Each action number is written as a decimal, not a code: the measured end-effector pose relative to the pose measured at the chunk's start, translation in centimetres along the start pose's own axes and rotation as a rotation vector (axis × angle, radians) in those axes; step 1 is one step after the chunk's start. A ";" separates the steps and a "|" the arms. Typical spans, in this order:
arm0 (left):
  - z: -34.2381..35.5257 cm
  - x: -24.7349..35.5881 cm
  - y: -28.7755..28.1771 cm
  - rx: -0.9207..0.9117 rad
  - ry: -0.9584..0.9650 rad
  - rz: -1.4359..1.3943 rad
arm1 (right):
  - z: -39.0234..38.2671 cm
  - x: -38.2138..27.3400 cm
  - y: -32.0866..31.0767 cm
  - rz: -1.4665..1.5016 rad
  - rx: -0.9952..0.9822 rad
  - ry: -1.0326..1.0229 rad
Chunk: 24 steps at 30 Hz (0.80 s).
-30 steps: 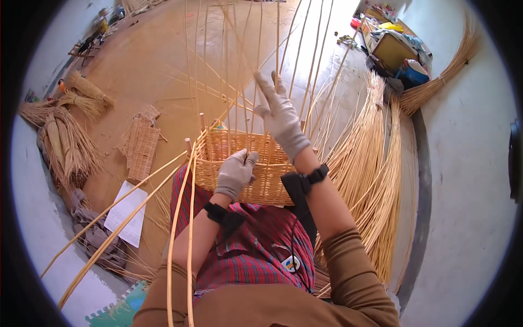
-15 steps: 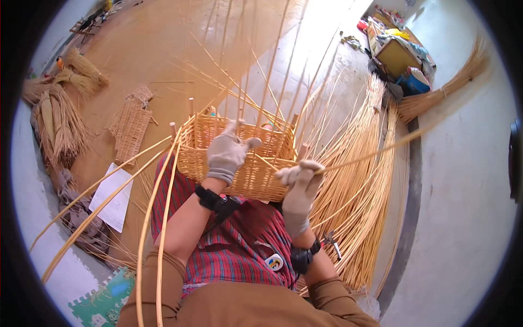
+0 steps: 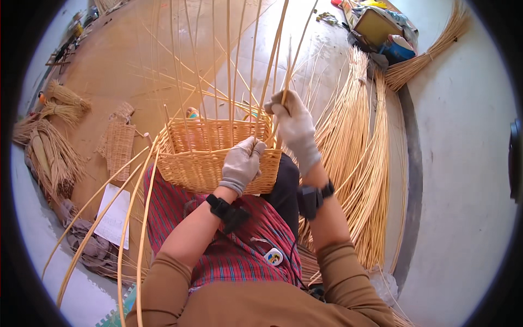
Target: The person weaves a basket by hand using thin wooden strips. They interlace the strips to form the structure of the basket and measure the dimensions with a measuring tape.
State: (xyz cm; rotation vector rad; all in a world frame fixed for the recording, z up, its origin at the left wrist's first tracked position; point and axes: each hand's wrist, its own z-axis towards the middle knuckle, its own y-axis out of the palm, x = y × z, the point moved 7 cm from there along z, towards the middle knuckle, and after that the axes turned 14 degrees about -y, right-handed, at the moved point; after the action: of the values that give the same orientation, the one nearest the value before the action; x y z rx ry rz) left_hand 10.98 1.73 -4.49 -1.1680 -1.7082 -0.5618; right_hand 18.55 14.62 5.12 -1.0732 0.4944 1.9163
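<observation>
Red striped cloth (image 3: 229,259) lies beneath the wicker basket (image 3: 188,170), which should be light and springy, its rim probably the firmest hold. The left hand (image 3: 242,164) grips its front; beyond, the right hand (image 3: 294,121) pinches a rod (image 3: 287,83) (slim, may crack if kinked).

Bright glare on far floor (image 3: 330,37)

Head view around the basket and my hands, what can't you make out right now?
In the head view:
Underside of the basket: hidden behind its own front.
Palm of the left hand: turned away, hidden by the back of the hand.
Upper ends of the taller upright rods: cut off by the top edge.
Lower ends of two long canes: cut off by the bottom edge.
Marks on the white sheet: too faint and small.
</observation>
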 end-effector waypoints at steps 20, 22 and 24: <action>-7.2 0.8 -12.8 0.370 0.619 1.148 | -10.1 -0.9 -0.1 -1.102 -0.340 -0.236; -9.5 0.8 -13.0 0.451 0.781 1.010 | -10.5 -1.6 -0.1 -1.057 -0.332 -0.308; -9.9 0.2 -14.3 0.477 0.842 0.964 | -10.5 -1.4 0.5 -1.052 -0.310 -0.290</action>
State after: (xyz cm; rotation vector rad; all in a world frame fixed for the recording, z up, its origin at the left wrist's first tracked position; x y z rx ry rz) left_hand 2.74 -12.18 1.92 -1.0275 -0.4091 0.0058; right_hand 23.62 6.55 0.49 -0.9305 -0.4858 1.1571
